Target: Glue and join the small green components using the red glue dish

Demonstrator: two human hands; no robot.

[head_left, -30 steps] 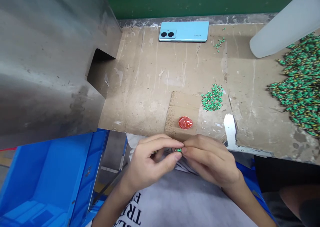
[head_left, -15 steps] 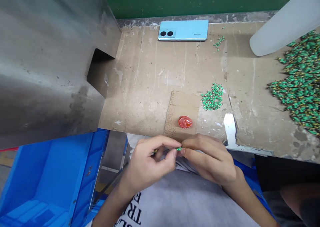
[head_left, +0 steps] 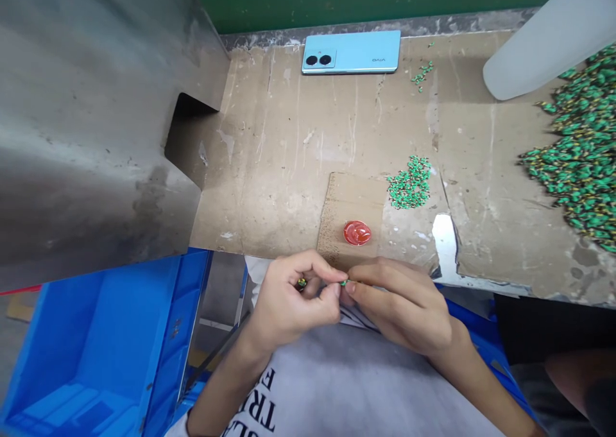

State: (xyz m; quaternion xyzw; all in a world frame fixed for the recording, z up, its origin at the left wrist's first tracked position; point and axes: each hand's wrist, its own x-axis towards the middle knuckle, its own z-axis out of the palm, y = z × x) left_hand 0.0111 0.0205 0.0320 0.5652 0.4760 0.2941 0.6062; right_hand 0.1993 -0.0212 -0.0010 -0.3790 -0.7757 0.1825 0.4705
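My left hand (head_left: 289,302) and my right hand (head_left: 402,305) meet at the near edge of the cardboard-covered table (head_left: 298,161), fingertips pinched together on a small green part (head_left: 344,283). A second small green and yellow part (head_left: 301,283) shows inside the curled left fingers. Just beyond my fingers lies a red round dish (head_left: 357,233). A small pile of green parts (head_left: 410,183) sits a little farther off, to the right.
A big heap of green parts (head_left: 577,154) fills the right side, under a white cylinder (head_left: 543,45). A light blue phone (head_left: 351,52) lies at the back. A grey metal housing (head_left: 91,116) stands at left, a blue bin (head_left: 96,347) below it.
Both hands stay pinched together on the green part, drifting slightly up and left. The view tilted a little; nothing on the table moved.
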